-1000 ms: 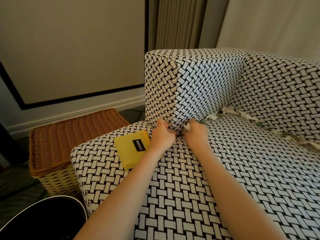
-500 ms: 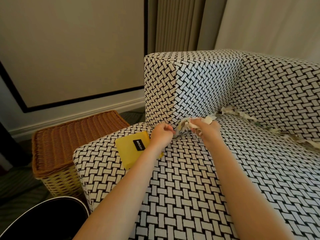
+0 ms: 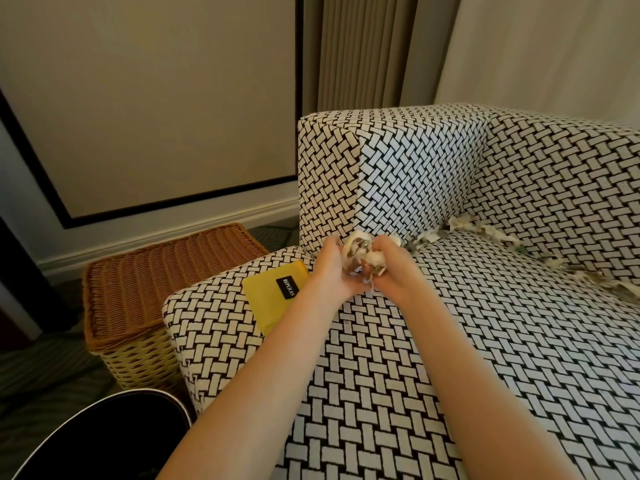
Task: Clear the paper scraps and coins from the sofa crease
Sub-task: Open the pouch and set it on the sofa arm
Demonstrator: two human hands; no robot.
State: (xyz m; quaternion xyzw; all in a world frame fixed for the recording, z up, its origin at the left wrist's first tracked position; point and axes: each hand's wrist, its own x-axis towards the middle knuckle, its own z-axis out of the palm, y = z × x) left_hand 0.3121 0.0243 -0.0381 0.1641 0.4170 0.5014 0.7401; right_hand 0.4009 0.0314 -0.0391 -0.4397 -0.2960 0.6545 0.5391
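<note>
A wad of crumpled paper scraps (image 3: 360, 249) with something small and metallic in it sits cupped between both hands above the seat, just in front of the armrest corner. My left hand (image 3: 332, 268) curls round its left side and my right hand (image 3: 389, 268) curls round its right side. More torn scraps (image 3: 485, 233) lie along the sofa crease (image 3: 561, 268), running from the back corner off to the right. The sofa (image 3: 450, 358) has a black-and-white woven pattern.
A yellow box (image 3: 273, 296) with a black label lies on the seat's left corner beside my left wrist. A wicker basket (image 3: 145, 299) stands on the floor left of the sofa. A dark round bin (image 3: 104, 441) opens at the bottom left.
Both hands have pulled back from the armrest crease and come together, gathering a bundle of scraps that was not in them a second ago.
</note>
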